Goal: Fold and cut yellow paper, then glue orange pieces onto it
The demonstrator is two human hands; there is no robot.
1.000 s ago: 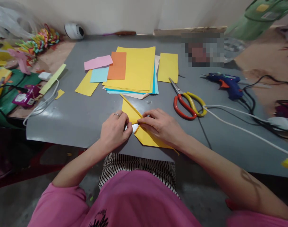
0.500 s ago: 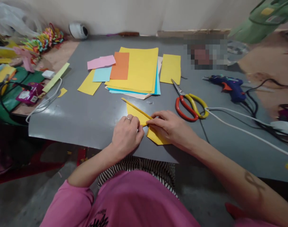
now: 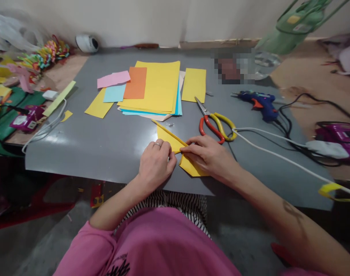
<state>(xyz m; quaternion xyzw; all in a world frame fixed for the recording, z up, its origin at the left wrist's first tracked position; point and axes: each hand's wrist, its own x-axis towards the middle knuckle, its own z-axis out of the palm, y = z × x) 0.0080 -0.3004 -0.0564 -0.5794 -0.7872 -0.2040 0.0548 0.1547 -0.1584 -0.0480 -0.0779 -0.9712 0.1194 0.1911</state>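
Note:
Near the front of the grey-covered table, a folded piece of yellow paper (image 3: 167, 138) lies under both hands. Its upper edge is a narrow folded strip running diagonally, and a flap spreads out below the right fingers. My left hand (image 3: 157, 161), with a ring on one finger, is closed with its fingertips pressed on the paper's left part. My right hand (image 3: 209, 155) pinches the paper at its middle fold; its palm hides part of the lower flap. Just beyond the right hand lie scissors (image 3: 216, 122) with one red and one yellow handle.
Behind the hands sits a stack of yellow paper (image 3: 162, 84) with orange, pink and blue pieces around it. A blue glue gun (image 3: 261, 105) lies to the right, its cord and a white cable (image 3: 278, 149) crossing the table. Another white cable (image 3: 45, 128) hangs at left.
The view has turned a little to the right, so table items sit further left. Both hands keep their hold on the yellow paper, with hardly any visible movement.

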